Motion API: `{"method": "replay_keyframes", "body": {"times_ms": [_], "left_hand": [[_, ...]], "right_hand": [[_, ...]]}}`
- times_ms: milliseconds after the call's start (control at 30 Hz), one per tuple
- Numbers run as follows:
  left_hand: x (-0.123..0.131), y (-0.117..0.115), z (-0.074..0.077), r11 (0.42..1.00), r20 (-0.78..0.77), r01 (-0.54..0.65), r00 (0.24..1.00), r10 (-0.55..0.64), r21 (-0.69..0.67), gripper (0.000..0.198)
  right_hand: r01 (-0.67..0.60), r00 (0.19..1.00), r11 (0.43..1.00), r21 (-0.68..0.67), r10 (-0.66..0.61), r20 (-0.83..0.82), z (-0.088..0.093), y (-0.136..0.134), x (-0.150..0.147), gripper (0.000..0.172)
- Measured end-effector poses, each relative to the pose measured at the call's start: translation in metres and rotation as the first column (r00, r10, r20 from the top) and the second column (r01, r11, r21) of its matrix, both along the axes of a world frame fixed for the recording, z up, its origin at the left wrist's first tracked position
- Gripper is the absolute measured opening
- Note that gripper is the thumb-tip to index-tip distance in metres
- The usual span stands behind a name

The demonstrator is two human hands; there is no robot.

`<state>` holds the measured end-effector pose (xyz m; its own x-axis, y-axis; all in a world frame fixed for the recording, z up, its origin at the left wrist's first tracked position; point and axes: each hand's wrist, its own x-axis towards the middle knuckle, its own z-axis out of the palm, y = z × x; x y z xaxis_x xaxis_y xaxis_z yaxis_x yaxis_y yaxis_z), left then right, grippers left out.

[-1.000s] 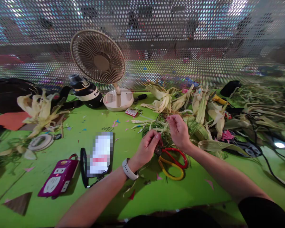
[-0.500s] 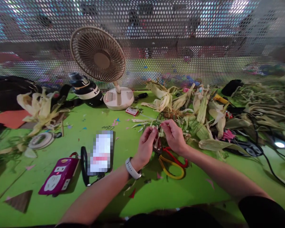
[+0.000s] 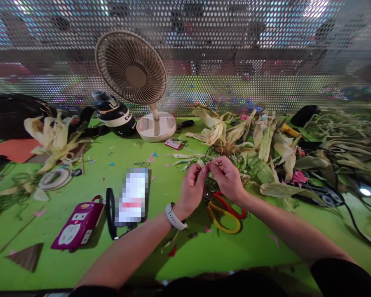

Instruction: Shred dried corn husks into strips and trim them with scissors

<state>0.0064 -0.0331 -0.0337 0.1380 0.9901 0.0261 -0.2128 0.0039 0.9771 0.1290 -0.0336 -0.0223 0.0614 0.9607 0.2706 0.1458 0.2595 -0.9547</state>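
My left hand (image 3: 192, 190), with a white band on its wrist, pinches a small pale piece that looks like husk (image 3: 200, 163). Fingertip to fingertip with it, my right hand (image 3: 227, 178) is closed on the same small pale piece, mostly covered by the fingers. Just below the hands, scissors with one yellow and one red handle (image 3: 225, 220) lie on the green table (image 3: 204, 260). Green and pale plant strips (image 3: 185, 156) lie behind the fingers.
Corn husks (image 3: 262, 140) heap at the back right, with more (image 3: 54, 138) at the left. A fan (image 3: 136, 76) and black bottle (image 3: 116, 115) stand behind. A phone (image 3: 132, 198), a purple device (image 3: 77, 225) and a tape roll (image 3: 55, 179) lie left.
My fingertips have come closer together, and the pale strip that hung below them no longer shows. The whole view has shifted slightly.
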Motion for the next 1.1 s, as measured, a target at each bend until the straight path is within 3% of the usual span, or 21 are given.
{"method": "replay_keyframes", "body": {"times_ms": [233,467,667,867,1000,1100], "left_hand": [[-0.002,-0.001,0.008,0.999,-0.001,-0.025,1.000,0.025,-0.036,0.031],[-0.006,0.003,0.004,0.927,0.167,0.322,0.942,-0.292,-0.193,0.031],[-0.009,0.002,0.011,0.918,0.083,0.369,0.929,-0.361,-0.146,0.026],[-0.012,0.006,0.010,0.927,-0.097,0.372,0.922,-0.375,-0.040,0.021],[-0.012,0.004,0.001,0.924,-0.176,0.381,0.911,-0.372,0.019,0.010],[-0.010,0.003,-0.001,0.925,-0.151,0.379,0.914,-0.375,-0.008,0.012]], "right_hand": [[0.083,0.989,0.996,-0.019,-0.084,-0.117,0.003,0.006,0.002,0.026],[0.057,0.982,0.997,-0.059,-0.067,-0.176,0.003,0.011,0.002,0.029],[-0.034,0.990,0.994,-0.105,0.018,-0.142,0.003,0.010,0.004,0.030],[0.004,0.990,0.999,0.038,-0.010,0.142,0.011,0.009,0.012,0.024],[-0.014,0.988,0.999,0.036,0.008,0.153,0.011,0.007,0.010,0.027],[-0.028,0.992,1.000,0.005,0.027,0.124,0.011,0.007,0.010,0.030]]}}
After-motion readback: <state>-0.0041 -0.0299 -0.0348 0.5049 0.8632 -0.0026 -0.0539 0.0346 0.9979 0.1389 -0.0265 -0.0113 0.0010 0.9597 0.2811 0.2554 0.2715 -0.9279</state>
